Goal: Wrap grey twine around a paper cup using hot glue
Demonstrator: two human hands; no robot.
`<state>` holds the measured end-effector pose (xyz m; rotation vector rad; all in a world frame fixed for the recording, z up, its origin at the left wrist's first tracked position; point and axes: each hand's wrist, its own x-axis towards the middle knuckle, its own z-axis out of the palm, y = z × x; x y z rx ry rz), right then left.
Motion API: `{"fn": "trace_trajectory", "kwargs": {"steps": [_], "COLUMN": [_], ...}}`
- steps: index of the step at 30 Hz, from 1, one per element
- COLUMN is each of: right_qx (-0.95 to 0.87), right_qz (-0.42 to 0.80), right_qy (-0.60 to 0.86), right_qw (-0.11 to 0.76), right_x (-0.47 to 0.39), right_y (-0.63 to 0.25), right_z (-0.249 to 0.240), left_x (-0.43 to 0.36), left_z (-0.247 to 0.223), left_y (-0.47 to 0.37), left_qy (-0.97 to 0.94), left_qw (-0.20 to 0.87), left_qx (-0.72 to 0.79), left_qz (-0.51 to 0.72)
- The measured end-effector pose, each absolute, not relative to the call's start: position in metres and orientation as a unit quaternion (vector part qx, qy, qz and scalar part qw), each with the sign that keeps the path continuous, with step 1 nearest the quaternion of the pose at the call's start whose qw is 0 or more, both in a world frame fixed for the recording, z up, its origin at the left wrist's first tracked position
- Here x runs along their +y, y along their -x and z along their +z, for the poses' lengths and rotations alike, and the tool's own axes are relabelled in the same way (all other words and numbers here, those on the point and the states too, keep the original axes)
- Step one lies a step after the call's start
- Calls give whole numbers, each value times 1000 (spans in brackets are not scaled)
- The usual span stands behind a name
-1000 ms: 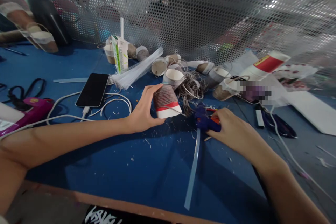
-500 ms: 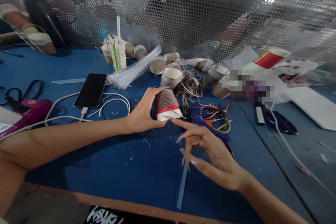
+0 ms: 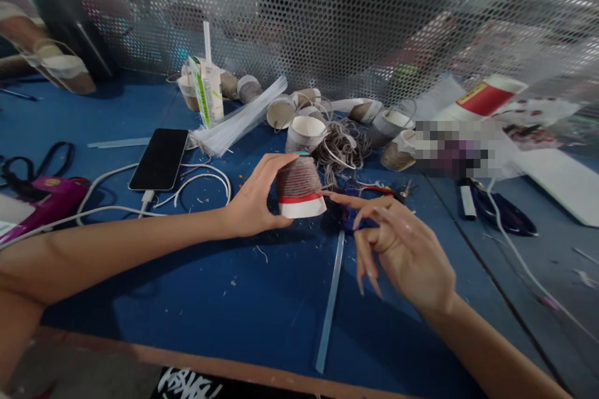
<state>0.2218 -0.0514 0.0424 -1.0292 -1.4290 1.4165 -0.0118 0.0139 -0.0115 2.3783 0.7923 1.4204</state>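
Note:
A paper cup (image 3: 300,182) is upside down above the blue table, wrapped in rows of grey-brown cord. Below the cord, a red band and a white rim are bare. My left hand (image 3: 255,199) grips the cup from the left, fingers over its top end and thumb by the rim. My right hand (image 3: 407,249) is to the right of the cup, its index fingertip at the cord's lower edge by the red band. The other fingers of that hand are loosely bent and apart. Behind the cup lies a tangled pile of grey cord (image 3: 344,144).
Scissors and a blue tool (image 3: 353,218) lie partly behind my right hand. A glue stick (image 3: 330,305) is near the front edge. Left are a phone (image 3: 159,159) on a white cable and a magenta glue gun (image 3: 53,199). Several cups and a drink carton (image 3: 208,93) stand behind.
My right hand has moved right and turned, its index finger shifting from the cup's front rim to its right side. My left hand keeps its hold; the cup has tilted slightly more upright.

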Motion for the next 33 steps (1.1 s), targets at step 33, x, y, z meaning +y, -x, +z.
{"fn": "trace_trajectory", "kwargs": {"steps": [33], "right_qx": [-575], "right_qz": [566], "right_qy": [328], "right_qw": [492], "right_x": [-56], "right_y": [-217], "right_z": [45], "left_x": [13], "left_z": [-13], "left_y": [11], "left_qy": [-837], "left_qw": [79], "left_qx": [219], "left_qz": [496]}}
